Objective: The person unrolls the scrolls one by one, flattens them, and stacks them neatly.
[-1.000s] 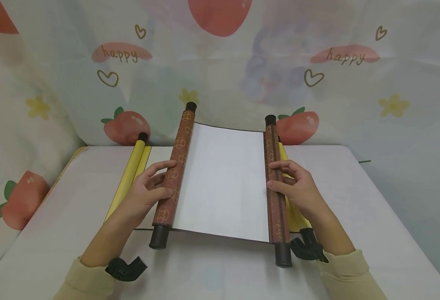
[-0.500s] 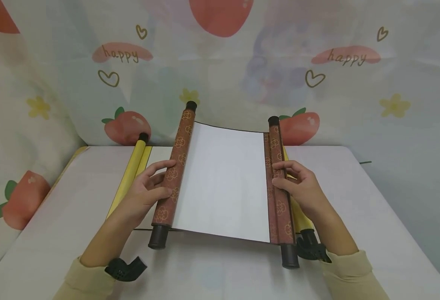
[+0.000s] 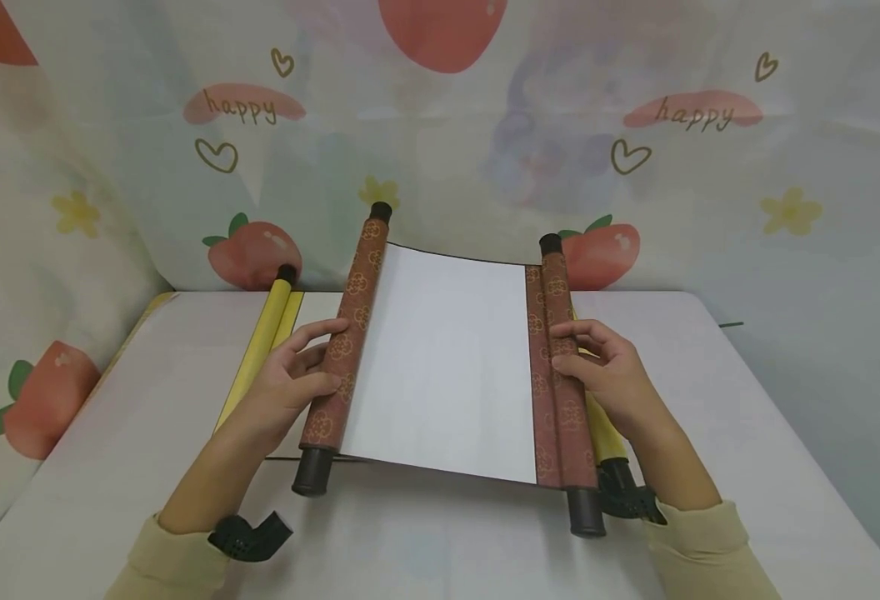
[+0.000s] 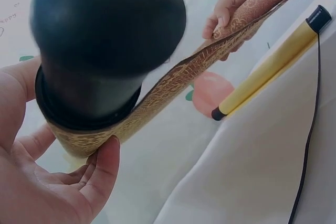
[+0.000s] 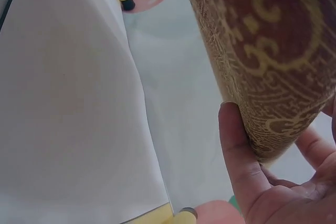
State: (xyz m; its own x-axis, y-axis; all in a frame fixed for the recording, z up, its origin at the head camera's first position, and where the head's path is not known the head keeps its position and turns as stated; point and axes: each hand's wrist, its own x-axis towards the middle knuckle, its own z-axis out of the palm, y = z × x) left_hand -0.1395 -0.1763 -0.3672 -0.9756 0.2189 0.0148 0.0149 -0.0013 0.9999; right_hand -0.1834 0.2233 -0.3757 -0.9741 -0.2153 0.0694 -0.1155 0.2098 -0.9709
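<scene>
A red-brown patterned hanging scroll is held partly unrolled above the table, its white sheet blank. My left hand grips the left roller, thumb in front. The right roller is gripped by my right hand. Black knobs cap both rollers; one knob looms large in the left wrist view. Gold-patterned brocade fills the upper right of the right wrist view, with my fingers around it. Below lies an opened yellow scroll, mostly hidden behind the held one.
The yellow scroll's right roller shows beside my right hand. A white-covered table lies underneath, with a fruit-printed cloth backdrop behind it. Each wrist carries a black camera mount.
The right roller has moved right and turned, so a wider red-brown band shows beside the white sheet. The left roller has shifted very slightly left. Both hands keep their hold.
</scene>
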